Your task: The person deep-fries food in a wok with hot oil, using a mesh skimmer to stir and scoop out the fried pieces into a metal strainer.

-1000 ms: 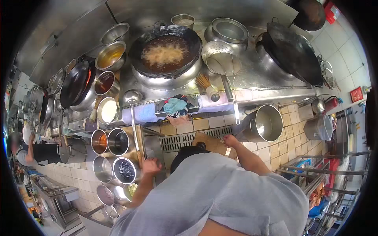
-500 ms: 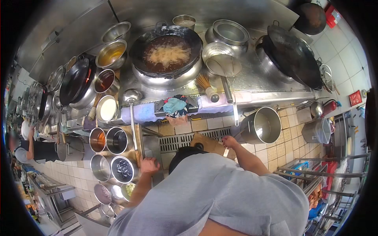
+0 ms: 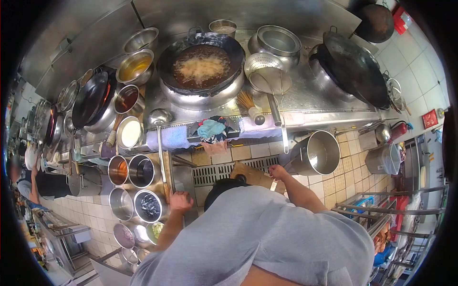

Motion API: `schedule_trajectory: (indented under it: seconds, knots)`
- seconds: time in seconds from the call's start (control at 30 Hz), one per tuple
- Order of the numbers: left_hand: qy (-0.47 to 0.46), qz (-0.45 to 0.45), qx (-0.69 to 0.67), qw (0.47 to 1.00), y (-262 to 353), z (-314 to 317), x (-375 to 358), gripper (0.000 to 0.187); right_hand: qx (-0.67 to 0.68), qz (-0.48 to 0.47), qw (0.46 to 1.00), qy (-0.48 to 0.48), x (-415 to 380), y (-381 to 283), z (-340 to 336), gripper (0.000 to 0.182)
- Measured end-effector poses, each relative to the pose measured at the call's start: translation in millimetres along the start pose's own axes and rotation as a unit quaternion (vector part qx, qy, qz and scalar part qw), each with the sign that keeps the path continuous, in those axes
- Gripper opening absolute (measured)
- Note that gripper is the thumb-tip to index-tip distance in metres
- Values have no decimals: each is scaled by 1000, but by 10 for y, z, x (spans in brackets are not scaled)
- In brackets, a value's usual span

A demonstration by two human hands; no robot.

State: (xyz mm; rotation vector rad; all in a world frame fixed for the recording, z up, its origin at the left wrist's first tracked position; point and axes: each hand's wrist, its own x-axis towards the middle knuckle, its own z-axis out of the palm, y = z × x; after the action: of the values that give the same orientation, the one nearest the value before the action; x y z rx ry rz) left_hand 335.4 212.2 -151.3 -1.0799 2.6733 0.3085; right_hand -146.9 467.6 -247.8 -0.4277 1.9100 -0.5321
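My left hand (image 3: 181,201) rests at the edge of the side counter, fingers loosely bent, beside the wooden end of a long-handled ladle (image 3: 160,117). Metal pots stand left of it, one with dark contents (image 3: 148,206). My right hand (image 3: 277,172) is low in front of the stove, closed, by a brown cardboard-like sheet (image 3: 255,176) near the floor. A small pale strip shows below its fingers; what it grips I cannot make out. A large steel pot (image 3: 323,152) stands right of that hand. Food bubbles in dark oil in the wok (image 3: 200,66).
A perforated strainer (image 3: 263,63), a mesh skimmer (image 3: 274,81) and a bamboo brush (image 3: 247,101) lie on the stove. Folded cloths (image 3: 212,129) line its front edge. A metal rack (image 3: 381,209) stands at right. A co-worker (image 3: 43,183) is at far left.
My hands stay in nearly the same places. At far left the co-worker's arm and body have shifted. The bubbling patch in the wok has changed shape slightly.
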Motion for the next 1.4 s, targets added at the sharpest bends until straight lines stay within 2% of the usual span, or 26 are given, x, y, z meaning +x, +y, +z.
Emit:
schedule_trajectory:
  seconds: [0.23,0.33,0.73,1.03,1.13,1.33,1.4]
  knots:
    - [4,-2,6,1000,16,-28,-12,39,-11,0,1000,6,82,52,24,30]
    - [-23,-9,11,1000,5,-16,2,42,17,8,1000,3,68,51,26,30]
    - [-45,-17,20,999,41,-90,7,36,32,4,999,17,9,-8,36,31]
    - [-15,0,13,1000,43,-93,-9,38,51,35,998,-33,16,0,25,26]
    - [-7,-2,19,1000,39,-63,-6,35,36,25,999,-7,24,39,54,26]
    - [19,4,0,1000,30,-42,-1,29,78,19,997,-18,41,54,48,25]
    - [18,4,9,1000,31,-47,-3,30,52,19,998,-10,72,58,61,25]
